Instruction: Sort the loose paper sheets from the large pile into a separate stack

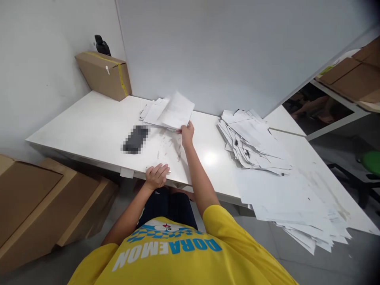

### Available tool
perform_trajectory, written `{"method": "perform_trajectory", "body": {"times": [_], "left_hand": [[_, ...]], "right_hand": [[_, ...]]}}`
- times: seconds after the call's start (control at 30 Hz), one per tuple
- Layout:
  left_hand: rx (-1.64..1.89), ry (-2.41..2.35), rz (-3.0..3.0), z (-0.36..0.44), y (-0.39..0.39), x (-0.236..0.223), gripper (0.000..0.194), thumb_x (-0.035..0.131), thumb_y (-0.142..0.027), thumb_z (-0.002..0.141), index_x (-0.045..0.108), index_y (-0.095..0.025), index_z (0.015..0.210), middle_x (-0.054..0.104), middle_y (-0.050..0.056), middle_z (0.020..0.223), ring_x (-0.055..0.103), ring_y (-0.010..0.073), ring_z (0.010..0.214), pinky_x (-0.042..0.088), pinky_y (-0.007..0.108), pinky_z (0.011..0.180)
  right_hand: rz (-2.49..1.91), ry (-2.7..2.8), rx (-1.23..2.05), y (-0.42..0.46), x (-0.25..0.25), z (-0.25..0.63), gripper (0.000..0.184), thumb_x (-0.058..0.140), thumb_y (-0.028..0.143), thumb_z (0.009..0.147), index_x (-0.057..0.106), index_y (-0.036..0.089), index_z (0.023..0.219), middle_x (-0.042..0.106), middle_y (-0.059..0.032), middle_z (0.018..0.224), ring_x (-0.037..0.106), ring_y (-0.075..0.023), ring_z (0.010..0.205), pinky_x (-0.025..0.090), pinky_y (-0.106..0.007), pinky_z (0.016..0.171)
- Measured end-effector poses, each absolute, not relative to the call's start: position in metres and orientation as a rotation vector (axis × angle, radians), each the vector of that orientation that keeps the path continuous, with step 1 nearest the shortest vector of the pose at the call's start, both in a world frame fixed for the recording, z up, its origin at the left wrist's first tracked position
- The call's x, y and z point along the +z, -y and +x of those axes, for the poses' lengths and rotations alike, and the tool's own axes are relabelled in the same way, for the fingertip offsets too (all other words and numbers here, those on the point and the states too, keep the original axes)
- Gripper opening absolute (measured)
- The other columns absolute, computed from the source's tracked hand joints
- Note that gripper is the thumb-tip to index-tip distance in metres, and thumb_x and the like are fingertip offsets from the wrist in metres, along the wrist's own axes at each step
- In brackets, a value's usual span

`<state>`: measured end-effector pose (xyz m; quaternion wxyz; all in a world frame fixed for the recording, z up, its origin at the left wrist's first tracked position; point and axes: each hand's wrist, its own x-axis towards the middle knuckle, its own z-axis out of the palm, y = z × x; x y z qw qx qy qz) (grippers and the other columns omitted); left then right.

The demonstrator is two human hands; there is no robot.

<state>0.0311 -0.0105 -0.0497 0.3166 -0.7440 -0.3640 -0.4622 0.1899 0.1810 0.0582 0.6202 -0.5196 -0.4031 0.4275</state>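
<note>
My right hand (187,133) pinches the near right corner of a white paper sheet (179,109). That sheet is lifted and tilted above a small stack of papers (154,113) at the back of the white table (80,122). At the table's front edge my left hand (157,176) lies with its fingers closed over something; only a pale sliver shows past the fingertips, too little to name. Left of the papers is a dark, pixelated rectangular object (135,139), its details hidden.
Right of my hands a messy paper pile (249,138) carries dark smudges. More loose sheets (299,213) overhang the front edge. A taped cardboard box (103,75) stands at the back left, a black bottle (102,45) behind it. Large cartons (74,202) fill the floor at left.
</note>
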Motion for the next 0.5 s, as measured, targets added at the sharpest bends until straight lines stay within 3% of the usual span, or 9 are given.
{"method": "perform_trajectory", "body": {"times": [0.17, 0.33, 0.5], "left_hand": [[-1.217, 0.935, -1.948, 0.029, 0.012, -0.055, 0.039, 0.039, -0.028, 0.097, 0.069, -0.029, 0.120, 0.078, 0.000, 0.106, 0.069, 0.0179, 0.102, 0.030, 0.035, 0.107], [-1.203, 1.005, -2.028, 0.027, 0.014, -0.059, 0.038, 0.042, -0.030, 0.096, 0.068, -0.029, 0.123, 0.078, 0.002, 0.107, 0.068, 0.0189, 0.105, 0.031, 0.035, 0.106], [-1.171, 1.007, -2.029, 0.027, 0.017, -0.054, 0.040, 0.040, -0.030, 0.096, 0.067, -0.027, 0.125, 0.078, 0.003, 0.107, 0.069, 0.0197, 0.104, 0.032, 0.036, 0.104]], "right_hand": [[-1.218, 0.860, 1.122, -0.183, 0.025, 0.183, 0.049, 0.047, 0.012, 0.078, 0.057, 0.015, 0.126, 0.066, -0.0006, 0.085, 0.061, -0.0122, 0.056, 0.053, -0.025, 0.055], [-1.374, 0.953, 0.987, -0.192, 0.008, 0.201, 0.058, 0.052, 0.036, 0.088, 0.049, 0.014, 0.142, 0.063, -0.0022, 0.093, 0.056, -0.0117, 0.058, 0.052, -0.028, 0.060], [-1.526, 1.093, 0.688, -0.192, -0.006, 0.214, 0.049, 0.049, 0.038, 0.088, 0.061, 0.012, 0.128, 0.061, -0.0124, 0.110, 0.061, -0.0204, 0.091, 0.050, -0.034, 0.086]]}}
